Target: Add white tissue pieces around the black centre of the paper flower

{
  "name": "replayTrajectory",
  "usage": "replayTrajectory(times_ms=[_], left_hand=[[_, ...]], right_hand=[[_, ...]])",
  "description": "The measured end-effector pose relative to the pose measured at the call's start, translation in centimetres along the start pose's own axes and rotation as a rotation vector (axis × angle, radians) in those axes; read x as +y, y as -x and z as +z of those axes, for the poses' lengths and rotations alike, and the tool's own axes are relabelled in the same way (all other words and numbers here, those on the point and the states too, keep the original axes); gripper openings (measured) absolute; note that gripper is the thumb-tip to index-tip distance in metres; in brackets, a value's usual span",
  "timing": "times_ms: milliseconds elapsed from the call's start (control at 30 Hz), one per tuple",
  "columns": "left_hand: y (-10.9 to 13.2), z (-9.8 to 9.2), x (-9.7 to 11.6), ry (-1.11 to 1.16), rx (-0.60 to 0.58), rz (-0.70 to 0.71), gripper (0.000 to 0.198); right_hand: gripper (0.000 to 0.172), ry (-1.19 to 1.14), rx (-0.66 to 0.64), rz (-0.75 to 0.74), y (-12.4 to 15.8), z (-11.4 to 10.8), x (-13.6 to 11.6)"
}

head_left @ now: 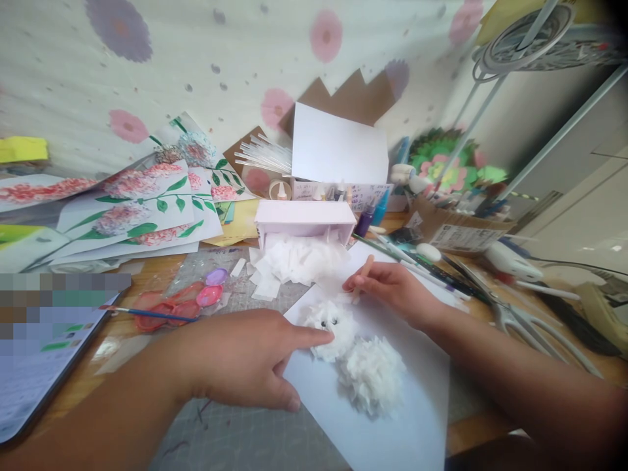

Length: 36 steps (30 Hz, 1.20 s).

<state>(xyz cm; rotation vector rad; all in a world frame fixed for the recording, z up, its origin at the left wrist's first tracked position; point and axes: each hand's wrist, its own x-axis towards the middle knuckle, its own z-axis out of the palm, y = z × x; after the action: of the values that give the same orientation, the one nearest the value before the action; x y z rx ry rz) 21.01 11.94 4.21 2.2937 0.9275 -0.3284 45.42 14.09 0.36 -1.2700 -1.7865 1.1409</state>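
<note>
On a white sheet of paper (pixel 417 405) lie two fluffy white tissue-paper clumps that touch each other. The upper fluffy clump (pixel 318 314) carries two small dark eyes (pixel 330 323). My left hand (pixel 245 356) reaches in from the left, index finger stretched out onto that clump below the eyes, thumb apart, holding nothing. The lower fluffy clump (pixel 373 376) is larger and lies free of both hands. Above the upper clump, my right hand (pixel 387 288) pinches a slim wooden stick (pixel 367 267), its lower end close to the paper.
Behind the hands, a white box (pixel 307 214) lies on its side with white paper squares (pixel 304 258) spilling out. A phone or tablet (pixel 44 366), a paintbrush (pixel 152 313) and red plastic cases (pixel 171 307) lie left; scissors (pixel 524 320) and pens lie right.
</note>
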Motion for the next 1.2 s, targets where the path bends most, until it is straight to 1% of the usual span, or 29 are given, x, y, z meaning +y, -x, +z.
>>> replayTrajectory(times_ms=[200, 367, 467, 567, 667, 700, 733, 767, 800, 833, 867, 1033, 1133, 1200], left_hand=[[0.03, 0.05, -0.10, 0.001, -0.001, 0.006, 0.070], [-0.09, 0.10, -0.22, 0.006, -0.001, 0.012, 0.070], [-0.11, 0.11, -0.30, 0.006, -0.002, 0.015, 0.070], [-0.07, 0.11, -0.30, 0.006, 0.001, 0.016, 0.069], [-0.02, 0.09, -0.20, 0.011, 0.010, 0.020, 0.069], [-0.02, 0.09, -0.16, 0.013, 0.010, 0.020, 0.070], [-0.02, 0.08, -0.11, 0.016, 0.011, 0.020, 0.070], [-0.03, 0.08, -0.07, 0.018, 0.010, 0.019, 0.070], [-0.04, 0.08, -0.02, 0.019, 0.008, 0.017, 0.070], [-0.06, 0.08, 0.01, 0.019, 0.006, 0.013, 0.070], [-0.08, 0.08, 0.03, 0.020, 0.004, 0.008, 0.070], [-0.08, 0.01, 0.02, 0.006, 0.006, 0.006, 0.070], [-0.01, -0.07, 0.02, 0.002, 0.010, 0.015, 0.069], [0.01, -0.08, 0.05, 0.005, 0.012, 0.009, 0.068]], right_hand=[[0.042, -0.059, 0.008, 0.030, -0.06, -0.12, -0.05], [0.046, -0.112, 0.046, 0.099, -0.15, -0.06, -0.14], [0.044, -0.096, 0.061, 0.073, -0.21, -0.16, -0.20], [0.039, -0.013, 0.068, -0.046, -0.05, -0.40, -0.36], [0.030, 0.160, 0.124, -0.275, 0.36, -0.58, -0.52], [0.026, 0.236, 0.112, -0.366, 0.50, -0.60, -0.54], [0.022, 0.307, 0.075, -0.447, 0.63, -0.59, -0.53], [0.020, 0.362, 0.018, -0.501, 0.72, -0.54, -0.48], [0.019, 0.389, -0.044, -0.524, 0.78, -0.46, -0.40], [0.019, 0.383, -0.095, -0.513, 0.79, -0.37, -0.29], [0.019, 0.348, -0.119, -0.471, 0.77, -0.27, -0.15], [0.030, 0.023, -0.096, -0.162, 0.45, 0.00, 0.19], [0.034, -0.083, -0.091, -0.036, 0.31, -0.21, -0.06], [0.038, -0.120, -0.087, 0.018, 0.27, -0.41, -0.30]])
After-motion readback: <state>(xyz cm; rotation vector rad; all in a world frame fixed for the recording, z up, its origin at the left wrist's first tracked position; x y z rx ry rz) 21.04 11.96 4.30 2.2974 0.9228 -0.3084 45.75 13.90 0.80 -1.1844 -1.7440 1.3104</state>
